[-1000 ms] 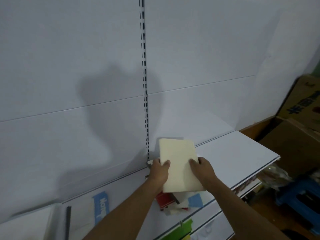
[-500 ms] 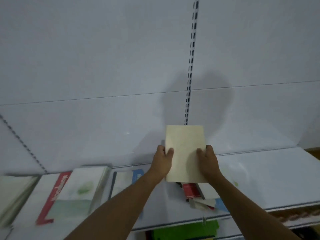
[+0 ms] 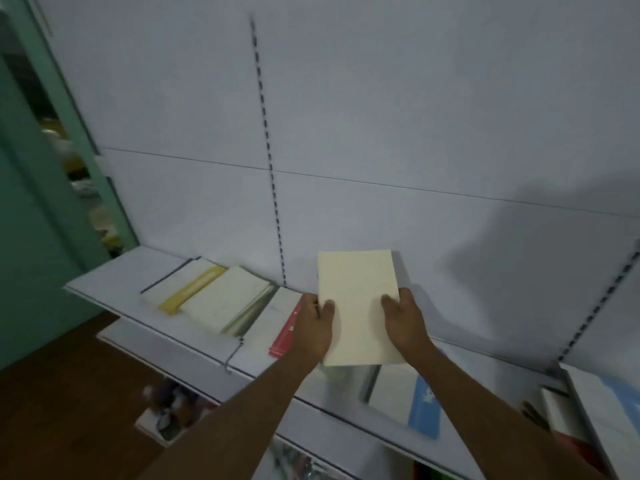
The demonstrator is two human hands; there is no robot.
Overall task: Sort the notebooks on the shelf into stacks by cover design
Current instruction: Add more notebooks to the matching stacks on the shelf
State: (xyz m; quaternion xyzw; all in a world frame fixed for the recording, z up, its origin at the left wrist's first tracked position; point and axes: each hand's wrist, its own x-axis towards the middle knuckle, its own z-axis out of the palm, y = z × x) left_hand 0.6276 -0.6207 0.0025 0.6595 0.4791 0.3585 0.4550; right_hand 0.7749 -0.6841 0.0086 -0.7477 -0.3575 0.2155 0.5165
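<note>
A plain cream notebook (image 3: 358, 303) is held above the white shelf (image 3: 114, 271), upright and tilted toward me. My left hand (image 3: 313, 323) grips its left edge and my right hand (image 3: 403, 318) grips its right edge, thumbs on the cover. On the shelf to the left lies a cream stack (image 3: 225, 299) beside a white notebook with a yellow band (image 3: 188, 294). A red-banded notebook (image 3: 285, 329) lies just left of my left hand. A white notebook with a blue band (image 3: 412, 400) lies below the held one.
More notebooks (image 3: 602, 414) lie at the far right of the shelf. A slotted upright (image 3: 268, 157) runs up the white back panel. A green door frame (image 3: 52, 140) stands at the left, over brown floor (image 3: 62, 410). Lower shelves hold small goods.
The view has swung left along the shelf with the cream notebook still held in both hands. The cream and yellow-banded stacks on the left have come into sight.
</note>
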